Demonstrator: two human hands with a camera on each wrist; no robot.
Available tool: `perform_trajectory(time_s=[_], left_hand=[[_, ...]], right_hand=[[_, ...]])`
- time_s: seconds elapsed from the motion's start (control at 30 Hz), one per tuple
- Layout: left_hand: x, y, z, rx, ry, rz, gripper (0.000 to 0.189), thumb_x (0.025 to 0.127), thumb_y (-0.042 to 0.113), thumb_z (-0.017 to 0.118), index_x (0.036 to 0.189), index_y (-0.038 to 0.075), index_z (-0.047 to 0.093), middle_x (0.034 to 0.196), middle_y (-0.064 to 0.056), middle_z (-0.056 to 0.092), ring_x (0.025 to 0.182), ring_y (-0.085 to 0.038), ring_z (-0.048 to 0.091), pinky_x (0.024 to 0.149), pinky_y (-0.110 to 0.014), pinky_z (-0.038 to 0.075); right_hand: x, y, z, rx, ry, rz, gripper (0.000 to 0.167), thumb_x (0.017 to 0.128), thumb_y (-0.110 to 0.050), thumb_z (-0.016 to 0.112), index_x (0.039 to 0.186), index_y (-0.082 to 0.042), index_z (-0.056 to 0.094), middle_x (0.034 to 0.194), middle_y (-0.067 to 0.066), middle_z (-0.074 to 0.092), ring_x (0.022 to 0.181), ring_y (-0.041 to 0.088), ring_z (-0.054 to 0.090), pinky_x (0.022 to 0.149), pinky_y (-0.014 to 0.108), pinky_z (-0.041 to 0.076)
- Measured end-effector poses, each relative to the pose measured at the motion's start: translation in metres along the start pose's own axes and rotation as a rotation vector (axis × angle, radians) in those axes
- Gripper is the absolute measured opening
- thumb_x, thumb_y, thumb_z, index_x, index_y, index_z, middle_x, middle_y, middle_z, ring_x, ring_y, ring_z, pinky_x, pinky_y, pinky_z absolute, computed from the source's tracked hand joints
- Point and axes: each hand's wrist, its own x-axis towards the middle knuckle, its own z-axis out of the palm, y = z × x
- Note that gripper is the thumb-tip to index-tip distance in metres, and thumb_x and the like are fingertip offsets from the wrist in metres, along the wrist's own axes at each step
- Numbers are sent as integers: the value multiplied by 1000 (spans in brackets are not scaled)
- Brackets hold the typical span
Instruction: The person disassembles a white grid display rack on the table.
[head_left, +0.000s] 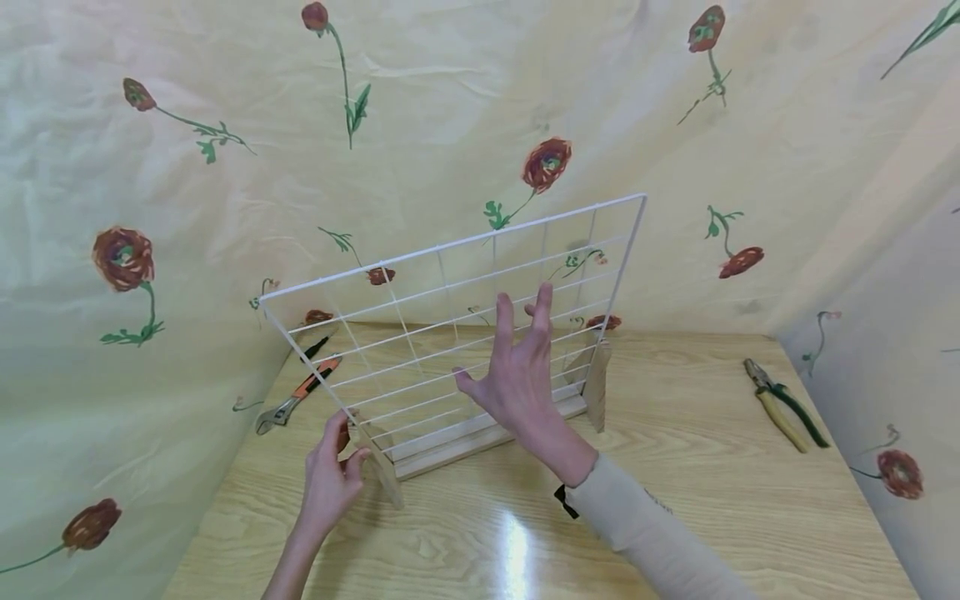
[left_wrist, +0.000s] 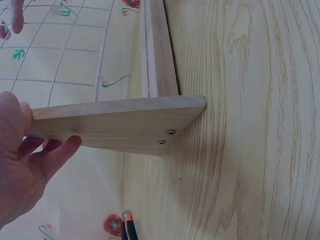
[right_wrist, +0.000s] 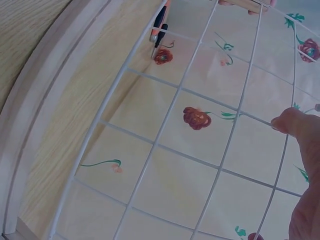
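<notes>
"If you look down, where's the wire grid (head_left: 446,287)?"
"Slanting up from the wooden stand (head_left: 487,440) on the desk (head_left: 675,400), its long axis crossing left to right."
"What's nearest its middle?"
"The right hand (head_left: 517,383), fingers spread apart, grid just beyond; the left hand (head_left: 330,479) has its fingers clamped on the left panel (left_wrist: 110,125)."

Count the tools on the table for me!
3: the pliers on the right, the wrench on the left, and a thin black tool just behind the wrench. More could be hidden.
</notes>
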Motion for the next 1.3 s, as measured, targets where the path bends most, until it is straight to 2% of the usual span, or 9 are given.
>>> perform_trajectory(time_s=[0.23, 0.43, 0.6, 0.77, 0.93, 1.07, 1.3], left_hand=[[0, -1, 0, -4, 5, 25, 69, 71, -34, 66, 130, -2, 50, 108, -28, 64, 101, -48, 64, 66, -42, 60], [0, -5, 1, 5, 3, 45, 69, 68, -36, 66, 126, -4, 50, 112, -25, 67, 92, -41, 69, 65, -28, 60], [0, -6, 3, -47, -6, 45, 71, 69, -37, 64, 129, -1, 51, 114, -28, 64, 93, -46, 67, 65, -19, 57], [0, -7, 2, -46, -3, 76, 68, 72, -33, 66, 130, -2, 50, 114, -25, 65, 96, -49, 65, 62, -25, 59], [-2, -8, 2, -30, -7, 79, 72, 69, -35, 66, 130, -2, 47, 108, -29, 64, 94, -51, 65, 64, -34, 60], [-1, -6, 2, -50, -18, 69, 74, 68, -38, 64, 130, -2, 47, 110, -26, 65, 96, -50, 65, 66, -29, 60], [0, -4, 3, -45, -25, 65, 75, 66, -39, 63, 129, -2, 46, 111, -20, 66, 100, -46, 66, 67, -27, 59]], right_hand=[[8, -2, -3, -5, 6, -2, 133, 53, -36, 97, 151, -8, 12, 155, 33, -7, 117, 51, 41, 81, 55, 51], [16, -5, -8, -5, 11, -1, 131, 54, -34, 97, 151, -8, 13, 156, 32, -7, 118, 50, 41, 82, 54, 50], [22, -5, -13, -4, 15, -2, 132, 54, -36, 97, 151, -8, 13, 156, 32, -8, 118, 50, 41, 80, 54, 51], [28, -5, -17, -2, 25, 1, 131, 54, -38, 97, 151, -8, 14, 156, 34, -7, 117, 49, 41, 77, 53, 52], [34, -6, -21, 12, 29, -6, 133, 54, -38, 97, 151, -8, 12, 156, 33, -8, 117, 50, 40, 78, 54, 51], [40, -6, -25, 18, 44, -20, 137, 52, -39, 98, 153, -9, 10, 155, 34, -7, 117, 51, 40, 79, 54, 51], [52, -8, -33, 3, 58, -39, 138, 52, -41, 97, 154, -8, 10, 153, 39, -4, 119, 50, 40, 81, 53, 52]])
